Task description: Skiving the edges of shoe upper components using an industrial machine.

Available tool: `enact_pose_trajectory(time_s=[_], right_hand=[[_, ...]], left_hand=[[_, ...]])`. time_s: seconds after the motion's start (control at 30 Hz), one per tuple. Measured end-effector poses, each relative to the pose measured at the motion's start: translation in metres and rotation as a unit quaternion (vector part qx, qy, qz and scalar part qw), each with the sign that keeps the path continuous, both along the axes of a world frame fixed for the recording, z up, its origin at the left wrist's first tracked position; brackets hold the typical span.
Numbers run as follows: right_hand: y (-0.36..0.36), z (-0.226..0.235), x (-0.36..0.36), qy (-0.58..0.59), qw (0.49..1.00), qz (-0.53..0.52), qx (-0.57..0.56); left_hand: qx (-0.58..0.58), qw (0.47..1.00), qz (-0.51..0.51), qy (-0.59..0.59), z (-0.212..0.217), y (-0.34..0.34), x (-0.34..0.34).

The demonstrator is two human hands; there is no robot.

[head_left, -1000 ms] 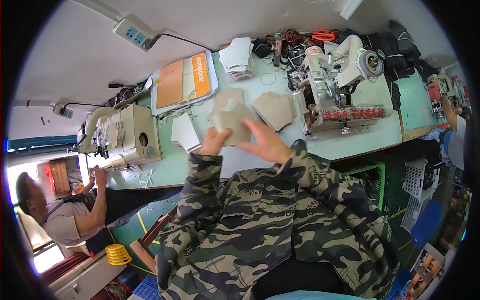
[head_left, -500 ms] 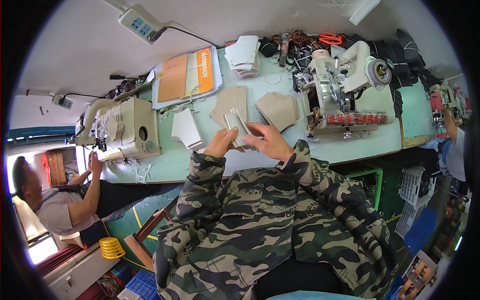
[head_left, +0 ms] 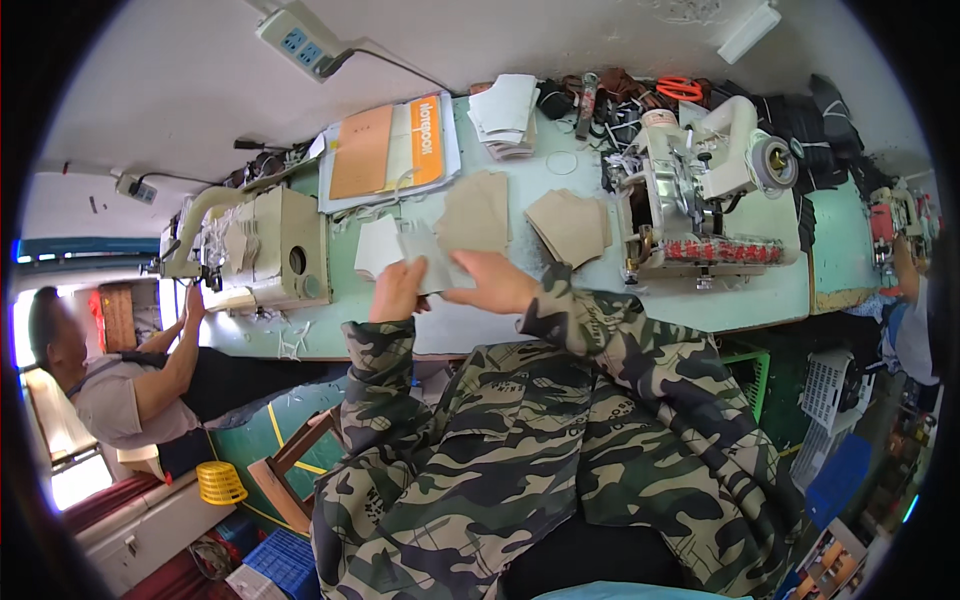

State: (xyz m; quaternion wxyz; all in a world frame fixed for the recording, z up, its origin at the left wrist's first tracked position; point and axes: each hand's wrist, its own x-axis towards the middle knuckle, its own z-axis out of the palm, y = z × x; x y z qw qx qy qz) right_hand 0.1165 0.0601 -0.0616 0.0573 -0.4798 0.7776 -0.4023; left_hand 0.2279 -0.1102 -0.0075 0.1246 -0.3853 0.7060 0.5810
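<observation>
Just above the edge of the green table [head_left: 520, 180], a pale grey cut piece [head_left: 425, 262] is held between both hands. The left hand [head_left: 398, 290] is closed on its lower left corner, while the right hand [head_left: 492, 283] is laid over its right side with the fingers pinched on the edge, so the piece is gripped from both sides and lifted slightly off the surface. A white piece [head_left: 376, 247] is seen just beside it to the left, and a tan piece [head_left: 478, 210] lies just behind it; a fanned stack of tan pieces [head_left: 570, 225] is set near the white sewing machine [head_left: 700, 190]. Because the held piece is thin and floppy, it could be creased or could slip out if the pinch is loosened on one side. The neighbouring pieces lie so close that one could be dragged along or knocked out of order by a sleeve. Whether more than one layer is held cannot be told. At the far left, another person [head_left: 110, 380] is seated at a beige machine [head_left: 265, 250], well apart.
</observation>
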Motion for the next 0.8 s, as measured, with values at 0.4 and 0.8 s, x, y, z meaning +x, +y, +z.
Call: enact_pose_trajectory(time_s=[0.4,0.8], right_hand=[[0.052,0.074,-0.029,-0.603,0.797,0.028,0.021],[0.072,0.062,-0.027,-0.58,0.815,0.008,0.003]], left_hand=[[0.09,0.965,-0.221,0.112,0.02,0.045,-0.044],[0.01,0.969,-0.228,0.096,0.035,0.071,-0.059]])
